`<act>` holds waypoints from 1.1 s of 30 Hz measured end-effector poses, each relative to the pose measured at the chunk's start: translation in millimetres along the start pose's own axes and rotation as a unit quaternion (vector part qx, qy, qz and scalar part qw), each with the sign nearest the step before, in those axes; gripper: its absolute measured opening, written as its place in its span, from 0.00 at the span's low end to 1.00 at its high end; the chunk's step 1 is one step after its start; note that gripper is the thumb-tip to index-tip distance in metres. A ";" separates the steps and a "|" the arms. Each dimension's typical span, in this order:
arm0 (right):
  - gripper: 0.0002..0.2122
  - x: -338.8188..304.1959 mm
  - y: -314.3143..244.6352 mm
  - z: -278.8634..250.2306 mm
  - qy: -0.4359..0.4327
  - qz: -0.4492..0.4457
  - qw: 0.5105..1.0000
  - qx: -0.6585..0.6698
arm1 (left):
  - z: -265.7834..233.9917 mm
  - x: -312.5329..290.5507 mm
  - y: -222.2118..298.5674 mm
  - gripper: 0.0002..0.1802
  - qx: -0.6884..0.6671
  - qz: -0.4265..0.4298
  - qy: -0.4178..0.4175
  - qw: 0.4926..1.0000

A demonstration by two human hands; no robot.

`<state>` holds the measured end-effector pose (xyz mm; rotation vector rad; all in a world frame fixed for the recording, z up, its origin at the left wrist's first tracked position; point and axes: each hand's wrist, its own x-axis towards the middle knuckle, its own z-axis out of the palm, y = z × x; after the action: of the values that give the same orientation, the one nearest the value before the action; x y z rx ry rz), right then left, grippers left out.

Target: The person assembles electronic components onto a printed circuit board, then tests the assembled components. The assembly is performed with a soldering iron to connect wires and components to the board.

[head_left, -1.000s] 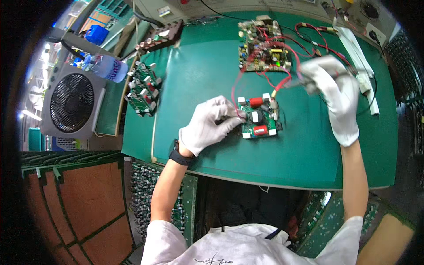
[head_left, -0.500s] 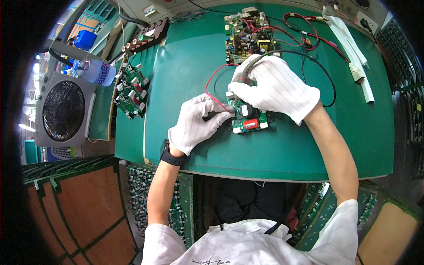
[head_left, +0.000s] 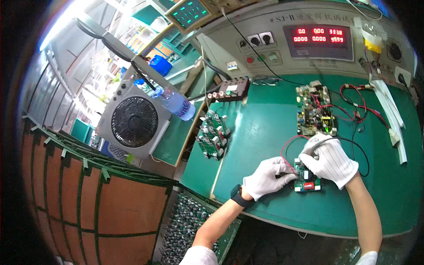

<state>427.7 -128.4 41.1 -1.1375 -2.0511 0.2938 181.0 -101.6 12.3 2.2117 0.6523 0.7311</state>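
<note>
My left hand (head_left: 266, 177), in a white striped glove, is closed at the left edge of a small green circuit board (head_left: 301, 186). Its thumb and fingertips pinch the end of a red wire (head_left: 284, 149) there. My gloved right hand (head_left: 333, 161) is curled over the board's upper right, fingers closed around a black cable (head_left: 368, 160) that loops out to the right; what its fingertips touch is hidden. The small board lies on the green mat and carries a red part and a black round part. Just beyond my right hand lies a larger populated circuit board (head_left: 314, 110).
Several circuit boards (head_left: 213, 134) stand at the mat's left. Behind are a brown terminal block (head_left: 234, 89) and a test panel with a lit red display (head_left: 319, 42). Left are a fan (head_left: 134, 121) and a bottle (head_left: 176, 104). White strips (head_left: 391, 115) and red-black cables (head_left: 366, 104) lie right.
The view has swung up and left, so the test panel and more of the room show. Both hands keep their places at the small board.
</note>
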 end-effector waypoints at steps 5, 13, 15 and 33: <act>0.07 4.8 -10.4 0.6 -0.024 0.026 0.999 0.026 | -4.5 -5.2 2.2 0.08 0.039 0.022 0.022 0.999; 0.10 22.4 -8.2 -2.4 -0.021 -0.082 0.993 -0.088 | -21.0 0.2 3.4 0.09 0.075 -0.013 0.034 0.997; 0.12 28.9 -4.8 4.4 -0.057 -0.037 0.997 0.025 | -22.8 -0.2 -8.4 0.07 0.066 -0.009 0.031 0.997; 0.09 14.3 -10.8 2.0 -0.058 -0.218 0.970 -0.096 | -17.6 3.9 1.8 0.16 0.134 -0.014 0.049 0.990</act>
<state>415.1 -122.9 52.6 -0.7603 -2.4079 -0.0594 172.5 -92.2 25.2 2.4161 0.8727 0.7799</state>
